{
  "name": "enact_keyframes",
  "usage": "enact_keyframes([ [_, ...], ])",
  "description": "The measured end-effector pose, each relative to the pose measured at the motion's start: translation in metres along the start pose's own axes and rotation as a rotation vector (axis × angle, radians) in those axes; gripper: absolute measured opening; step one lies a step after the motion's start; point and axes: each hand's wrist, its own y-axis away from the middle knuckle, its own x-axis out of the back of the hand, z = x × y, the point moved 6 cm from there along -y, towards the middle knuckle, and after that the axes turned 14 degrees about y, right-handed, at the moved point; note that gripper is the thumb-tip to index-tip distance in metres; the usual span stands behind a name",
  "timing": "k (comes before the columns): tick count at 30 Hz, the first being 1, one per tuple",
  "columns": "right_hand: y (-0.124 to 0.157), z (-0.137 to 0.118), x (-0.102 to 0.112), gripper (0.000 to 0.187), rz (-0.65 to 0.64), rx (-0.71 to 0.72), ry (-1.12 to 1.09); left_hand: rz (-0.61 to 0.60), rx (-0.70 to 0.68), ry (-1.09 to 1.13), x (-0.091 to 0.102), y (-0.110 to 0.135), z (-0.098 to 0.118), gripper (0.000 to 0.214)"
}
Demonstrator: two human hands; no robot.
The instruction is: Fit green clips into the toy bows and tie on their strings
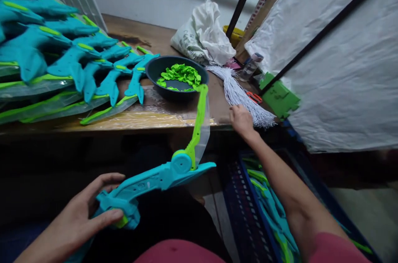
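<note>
My left hand [90, 213] is closed around the handle end of a turquoise plastic piece [149, 180]. From its round pivot a lime-green arm [199, 126] stands up, with a clear plastic sheet along one side. My right hand [241, 120] is at the table's front edge, its fingers curled together against the side of a bundle of white strings [233, 89]. Whatever is between those fingers is hidden. Behind the green arm sits a dark round bowl [177, 96] holding small bright-green plastic pieces [180, 74].
Many similar turquoise-and-green pieces [62, 47] are piled on the table's left. Further back are a white sack [202, 35], a clear bottle [250, 66], orange-handled scissors [254, 97] and a green foam block [280, 97]. A blue crate [245, 201] with more pieces stands below right.
</note>
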Motion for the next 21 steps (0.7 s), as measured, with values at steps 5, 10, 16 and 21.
enact_keyframes([
  [5, -0.030, 0.041, -0.030, 0.021, -0.106, -0.075, 0.193, -0.077, 0.093, -0.018, -0.021, 0.002, -0.020, 0.064],
  [10, -0.038, 0.048, -0.033, 0.022, -0.132, -0.064, 0.298, -0.119, 0.198, 0.216, -0.036, 0.008, -0.026, 0.057],
  [16, -0.016, 0.027, 0.006, 0.022, 0.121, -0.073, 0.220, -0.107, 0.250, 0.554, -0.038, 0.009, -0.030, 0.048],
  [21, 0.099, -0.074, 0.009, 0.025, 0.091, 0.202, -0.111, -0.180, 0.277, 0.745, -0.053, 0.005, -0.033, 0.057],
])
